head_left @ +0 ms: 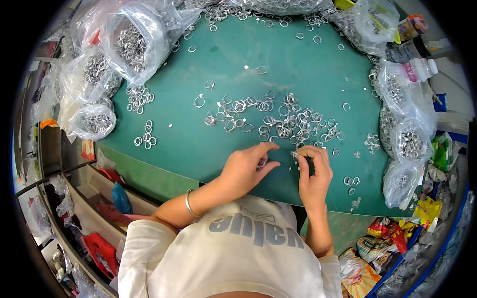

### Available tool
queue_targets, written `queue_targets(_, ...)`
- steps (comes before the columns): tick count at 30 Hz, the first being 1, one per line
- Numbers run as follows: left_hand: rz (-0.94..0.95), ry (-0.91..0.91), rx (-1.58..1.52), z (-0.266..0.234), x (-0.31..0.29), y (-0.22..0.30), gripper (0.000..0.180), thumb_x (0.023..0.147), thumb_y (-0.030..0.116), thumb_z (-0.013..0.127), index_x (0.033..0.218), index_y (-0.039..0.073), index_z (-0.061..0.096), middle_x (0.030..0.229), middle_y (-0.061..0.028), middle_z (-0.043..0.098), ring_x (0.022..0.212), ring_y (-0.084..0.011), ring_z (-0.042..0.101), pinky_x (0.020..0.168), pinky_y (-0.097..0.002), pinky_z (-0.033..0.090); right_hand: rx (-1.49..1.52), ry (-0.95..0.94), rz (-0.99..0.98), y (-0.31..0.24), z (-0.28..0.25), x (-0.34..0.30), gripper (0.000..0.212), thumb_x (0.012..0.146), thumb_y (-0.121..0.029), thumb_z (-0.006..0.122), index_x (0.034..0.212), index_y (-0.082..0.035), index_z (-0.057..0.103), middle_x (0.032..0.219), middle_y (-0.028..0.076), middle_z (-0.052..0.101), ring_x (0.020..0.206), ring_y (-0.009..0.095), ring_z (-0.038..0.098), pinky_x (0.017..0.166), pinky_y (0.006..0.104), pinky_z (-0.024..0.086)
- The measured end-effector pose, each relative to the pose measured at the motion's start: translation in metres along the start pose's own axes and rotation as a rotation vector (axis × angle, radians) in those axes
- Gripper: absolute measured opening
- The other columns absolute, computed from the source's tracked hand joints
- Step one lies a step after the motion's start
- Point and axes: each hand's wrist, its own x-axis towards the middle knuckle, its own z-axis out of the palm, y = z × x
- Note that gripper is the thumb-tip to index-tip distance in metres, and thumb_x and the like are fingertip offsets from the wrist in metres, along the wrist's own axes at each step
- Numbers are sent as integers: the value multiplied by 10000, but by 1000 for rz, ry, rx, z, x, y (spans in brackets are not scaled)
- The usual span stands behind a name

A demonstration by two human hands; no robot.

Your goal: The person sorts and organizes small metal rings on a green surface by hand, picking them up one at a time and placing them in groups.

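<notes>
Both my hands are low over the near part of the green table [223,49]. My left hand [243,171] is curled, with its thumb and forefinger apart at the tips. Inside its bent fingers some silver metal rings [261,163] show, mostly hidden by the fingers. Close by on the right, my right hand [315,174] pinches a small silver ring [294,155] between thumb and fingertips. Just beyond both hands lies a loose heap of silver rings [293,119], some with raised settings. A smaller scatter of rings [236,111] spreads to its left.
Clear plastic bags full of rings line the left [131,47] and right [410,141] edges, with more rings along the far edge. Small ring clusters lie at left [145,136] and right [352,184]. A white bottle [420,69] stands at right. Drawers [99,193] are at lower left.
</notes>
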Motion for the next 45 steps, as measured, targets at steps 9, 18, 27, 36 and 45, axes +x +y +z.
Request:
queue_targets(9, 178, 99, -21, 17, 4, 19, 339, 748, 96, 752, 1042, 38, 592, 726, -87, 577, 604, -220, 571, 538, -317, 465, 336, 91, 197, -8, 6, -12, 122, 819, 45, 636, 931, 12, 600, 834, 64, 643, 688, 111, 557, 635, 242, 452)
queue_targets(18, 228, 131, 9, 12, -2, 19, 224, 742, 53, 742, 931, 16, 628, 729, -96, 590, 580, -240, 564, 518, -328, 454, 397, 112, 145, -23, 5, -15, 142, 834, 71, 614, 970, 35, 602, 857, 61, 637, 750, 91, 580, 683, 230, 477)
queue_targets(27, 269, 22, -37, 1, 5, 15, 152, 721, 42, 749, 806, 15, 626, 733, -98, 624, 586, -257, 573, 516, -320, 449, 688, 72, 337, -24, 7, -19, 175, 874, 67, 548, 1044, 28, 563, 880, 31, 585, 778, 72, 546, 692, 205, 445)
queue_targets(36, 18, -87, -530, -7, 15, 13, 94, 790, 47, 710, 800, -15, 640, 702, -46, 623, 627, -117, 558, 520, -231, 408, 688, -47, 358, -25, 2, -16, 143, 895, 56, 529, 1025, 27, 580, 870, 30, 601, 767, 68, 559, 691, 201, 454)
queue_targets(45, -409, -182, -1131, 6, 9, 13, 131, 893, 139, 640, 881, 10, 624, 752, -17, 585, 601, -36, 439, 464, -177, 292, 637, -42, 317, -34, -2, -17, 217, 859, 41, 598, 1076, 20, 598, 924, 68, 639, 805, 117, 600, 693, 243, 491)
